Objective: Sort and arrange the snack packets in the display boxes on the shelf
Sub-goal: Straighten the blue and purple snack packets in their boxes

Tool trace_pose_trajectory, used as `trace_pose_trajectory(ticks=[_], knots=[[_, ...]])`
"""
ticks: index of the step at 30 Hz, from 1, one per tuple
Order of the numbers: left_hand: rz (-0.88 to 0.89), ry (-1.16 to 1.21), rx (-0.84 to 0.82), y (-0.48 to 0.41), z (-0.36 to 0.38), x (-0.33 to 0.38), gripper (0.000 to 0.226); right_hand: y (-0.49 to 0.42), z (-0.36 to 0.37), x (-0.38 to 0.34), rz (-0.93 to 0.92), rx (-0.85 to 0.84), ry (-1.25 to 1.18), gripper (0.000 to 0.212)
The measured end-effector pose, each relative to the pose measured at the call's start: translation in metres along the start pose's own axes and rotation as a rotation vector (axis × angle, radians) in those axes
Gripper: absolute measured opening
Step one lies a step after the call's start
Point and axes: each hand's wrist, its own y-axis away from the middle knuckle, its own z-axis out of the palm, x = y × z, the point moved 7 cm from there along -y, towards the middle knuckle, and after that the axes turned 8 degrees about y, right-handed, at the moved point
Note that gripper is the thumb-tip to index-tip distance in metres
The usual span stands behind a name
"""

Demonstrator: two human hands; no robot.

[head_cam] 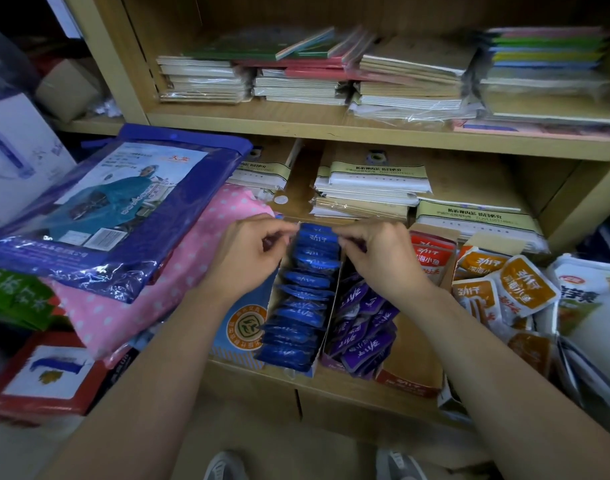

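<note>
The left hand [253,252] and right hand [372,251] each pinch an end of the rearmost glossy blue snack packet [316,234], lettered 劲仔, in the narrow cardboard display box [241,327].

Both forearms are bare from the frame's lower edge to the wrists — no sleeve shows, no watch, no ring. The left hand [249,256] and right hand [379,258] are ungloved, nails short. Grey shoes [224,465] below — blurred.

A light wooden shelf unit [331,128] fills the view, dimly lit, above pale floor [296,459].
</note>
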Motion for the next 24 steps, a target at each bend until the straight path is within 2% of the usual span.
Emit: trace_pose_trajectory(ticks=[1,3,5,7,10,15,19,21,24], knots=[[-0.002,0.016,-0.003,-0.001,0.001,0.002,0.029,0.001,-0.005,0.000,-0.007,0.046,0.004,0.025],[-0.026,-0.022,-0.117,-0.002,0.012,0.001,0.040,0.003,-0.009,-0.002,-0.036,0.057,0.066,0.033],[-0.044,-0.121,-0.260,0.002,0.025,-0.002,0.053,0.007,-0.002,-0.006,-0.068,-0.055,0.177,0.045],[-0.036,-0.157,-0.312,0.005,0.029,-0.005,0.055,0.015,0.009,-0.011,-0.091,-0.207,0.297,0.053],[-0.023,-0.152,-0.310,0.008,0.028,-0.004,0.046,0.025,0.024,-0.011,-0.085,-0.397,0.439,0.058],[-0.056,-0.053,-0.242,0.021,0.009,0.004,0.043,0.034,0.016,-0.028,-0.094,-0.468,0.375,0.068],[-0.113,-0.124,-0.248,0.066,-0.013,0.013,0.058,0.060,0.034,-0.058,-0.225,-0.620,0.404,0.075],[-0.122,-0.161,-0.284,0.093,-0.014,0.027,0.068,0.065,0.040,-0.062,-0.233,-0.620,0.412,0.075],[-0.111,-0.306,-0.281,0.131,-0.006,0.048,0.073,0.065,0.034,-0.071,-0.272,-0.531,0.398,0.070]])
